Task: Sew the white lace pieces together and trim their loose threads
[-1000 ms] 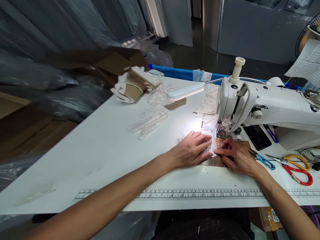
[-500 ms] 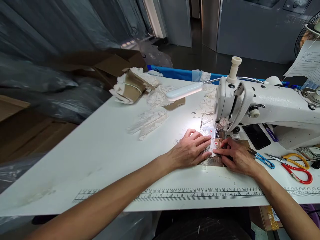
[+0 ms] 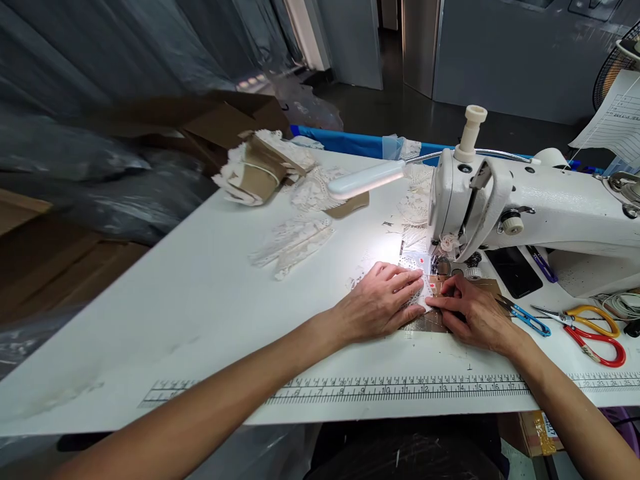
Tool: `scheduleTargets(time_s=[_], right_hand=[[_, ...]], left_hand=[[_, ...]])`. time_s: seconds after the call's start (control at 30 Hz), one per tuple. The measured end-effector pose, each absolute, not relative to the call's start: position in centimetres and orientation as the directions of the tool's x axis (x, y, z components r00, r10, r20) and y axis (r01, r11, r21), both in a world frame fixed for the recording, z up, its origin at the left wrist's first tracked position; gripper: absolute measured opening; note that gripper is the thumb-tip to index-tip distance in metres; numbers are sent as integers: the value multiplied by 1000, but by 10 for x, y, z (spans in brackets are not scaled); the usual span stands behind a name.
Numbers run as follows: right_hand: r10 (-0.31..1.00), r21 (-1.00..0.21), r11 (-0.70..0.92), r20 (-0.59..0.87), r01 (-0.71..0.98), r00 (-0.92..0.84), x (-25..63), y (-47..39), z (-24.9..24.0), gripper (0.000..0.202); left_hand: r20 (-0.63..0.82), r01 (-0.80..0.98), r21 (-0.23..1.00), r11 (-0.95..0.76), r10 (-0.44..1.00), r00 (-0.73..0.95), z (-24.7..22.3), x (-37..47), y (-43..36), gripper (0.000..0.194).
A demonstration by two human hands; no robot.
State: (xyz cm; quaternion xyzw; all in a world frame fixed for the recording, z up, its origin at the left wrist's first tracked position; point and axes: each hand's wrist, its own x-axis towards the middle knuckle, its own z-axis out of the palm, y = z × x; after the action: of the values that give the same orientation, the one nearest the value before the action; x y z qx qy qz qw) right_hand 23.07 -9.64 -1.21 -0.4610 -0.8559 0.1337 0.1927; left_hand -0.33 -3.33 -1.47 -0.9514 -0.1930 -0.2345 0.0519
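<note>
My left hand (image 3: 383, 297) lies flat, fingers stretched, on a piece of white lace (image 3: 428, 291) by the sewing machine's presser foot (image 3: 434, 265). At the lace's right edge, the extended forefinger of my right hand (image 3: 467, 310) touches it; the other fingers are partly curled and nothing is visibly gripped. The sewing machine (image 3: 545, 203) stands just beyond both hands, its light falling on the lace. Much of the lace is hidden under my left hand. Beneath the work is a brown and metallic plate area (image 3: 430, 323).
Blue thread snips (image 3: 533, 321) and red-and-yellow-handled scissors (image 3: 593, 333) lie right of my right hand, near a dark phone (image 3: 515, 272). Loose lace strips (image 3: 300, 243) and a banded lace bundle (image 3: 260, 173) sit at left. A white lamp (image 3: 367, 181) overhangs the table.
The whole view has shifted slightly. Both hands keep nearly the same place and pose on the lace, with no clear movement of it.
</note>
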Motion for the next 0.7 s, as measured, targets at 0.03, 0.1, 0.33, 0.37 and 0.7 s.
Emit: scheduleTargets(time_s=[0.03, 0.1, 0.33, 0.37, 0.7], right_hand=[[839, -405, 542, 206, 736, -504, 231, -96, -12, 35], [835, -398, 549, 207, 735, -511, 231, -97, -12, 34], [840, -355, 538, 157, 764, -519, 230, -98, -9, 34], [843, -350, 533, 151, 770, -516, 229, -98, -9, 34], [886, -388, 461, 157, 798, -436, 224, -97, -10, 37]], left_hand=[[464, 399, -7, -917, 350, 813, -15, -3, -34, 37], [468, 410, 2, -912, 363, 806, -15, -2, -36, 36], [492, 398, 34, -917, 362, 792, -18, 0, -37, 27], [494, 394, 33, -919, 357, 793, -18, 0, -36, 26], [365, 262, -10, -965, 240, 900, -8, 5, -10, 29]])
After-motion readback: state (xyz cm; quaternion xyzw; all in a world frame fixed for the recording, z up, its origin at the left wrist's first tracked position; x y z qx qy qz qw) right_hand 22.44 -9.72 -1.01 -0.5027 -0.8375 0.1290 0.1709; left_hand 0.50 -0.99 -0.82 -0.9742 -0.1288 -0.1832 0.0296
